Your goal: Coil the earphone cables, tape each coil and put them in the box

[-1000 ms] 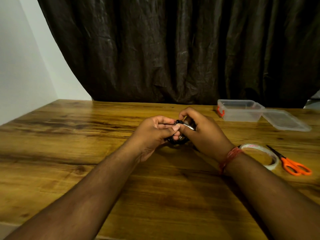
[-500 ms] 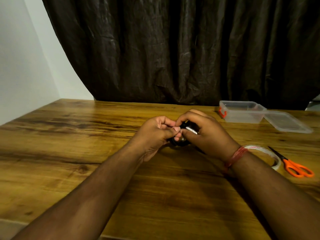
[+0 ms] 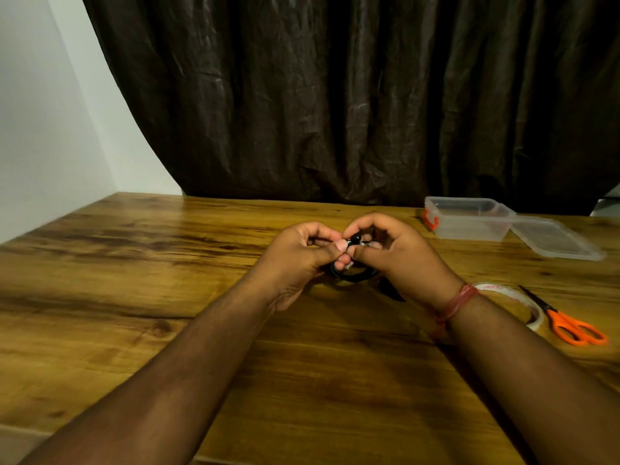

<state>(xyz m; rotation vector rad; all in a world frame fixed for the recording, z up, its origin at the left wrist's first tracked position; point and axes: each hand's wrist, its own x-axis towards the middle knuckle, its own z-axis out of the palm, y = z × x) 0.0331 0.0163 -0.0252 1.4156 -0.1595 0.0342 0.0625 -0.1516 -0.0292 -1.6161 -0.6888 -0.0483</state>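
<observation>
Left hand (image 3: 295,256) & right hand (image 3: 399,253) both pinch black earphone coil (image 3: 352,275) above table (image 3: 167,297).

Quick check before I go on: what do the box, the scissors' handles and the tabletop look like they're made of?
Box: clear, slightly frosted plastic by the look, since the wood shows through its walls; orange clip on one end.
Scissors: smooth orange handles, probably plastic; dark blades, likely metal.
Table: brown wood grain with a soft sheen; solid wood or laminate, cannot tell.

Scissors (image 3: 567,322) right of tape roll (image 3: 523,302); box (image 3: 469,220) behind.
</observation>
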